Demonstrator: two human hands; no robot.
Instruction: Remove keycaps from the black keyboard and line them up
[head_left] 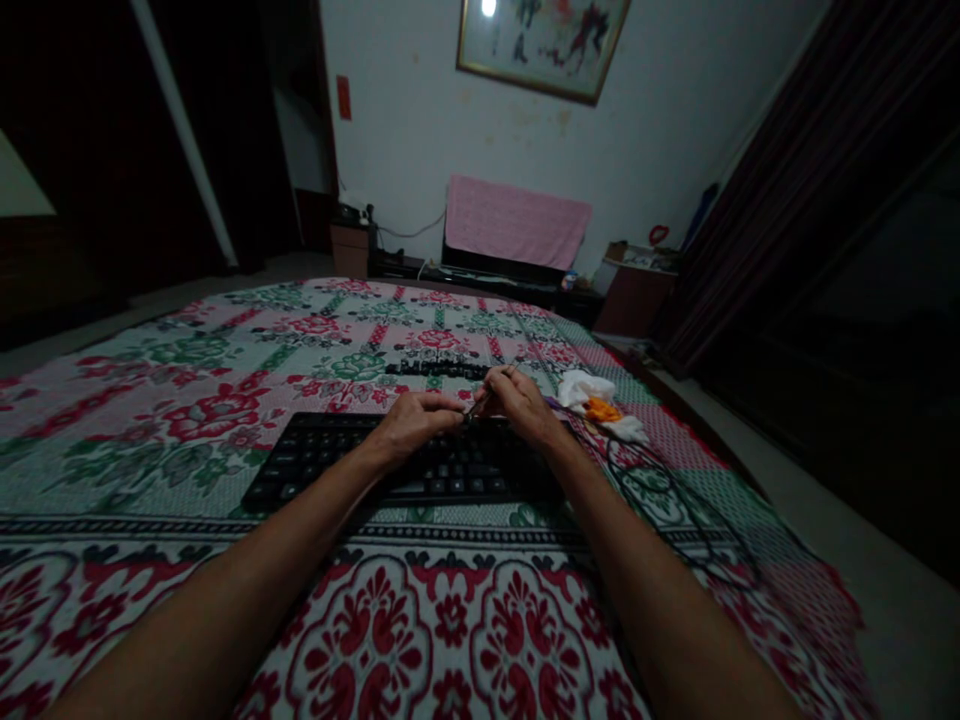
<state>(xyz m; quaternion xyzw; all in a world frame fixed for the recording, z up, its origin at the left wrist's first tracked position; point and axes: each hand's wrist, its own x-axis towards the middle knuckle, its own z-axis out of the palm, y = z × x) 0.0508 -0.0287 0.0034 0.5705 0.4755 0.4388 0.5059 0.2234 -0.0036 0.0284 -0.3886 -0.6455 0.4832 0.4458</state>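
You are looking down at your own two arms, reaching across a bed in a dim room. A black keyboard (300, 460) lies flat on the patterned bedspread (375, 650), crosswise in front of you and partly covered by your hands and forearms. Your left hand (409, 427) is over its middle, thumb and forefinger brought close together — it is too dark to tell whether they grip anything small. Your right hand (517, 402), just beside it, has its fingers closed on a slim tool (478, 405), which slants down towards your left fingertips; its exact kind cannot be made out.

Beyond your hands, a row of small black pieces (431, 369), seemingly keycaps, stretches across the bedspread. To the right lies crumpled white material (585, 388) with an orange piece (602, 409) against it, and near that a loosely looped black cable (667, 482). Past the foot of the bed, a pink cloth (517, 225) drapes over something dark below a framed picture (540, 45) — dark curtains (795, 190) hang on the right.
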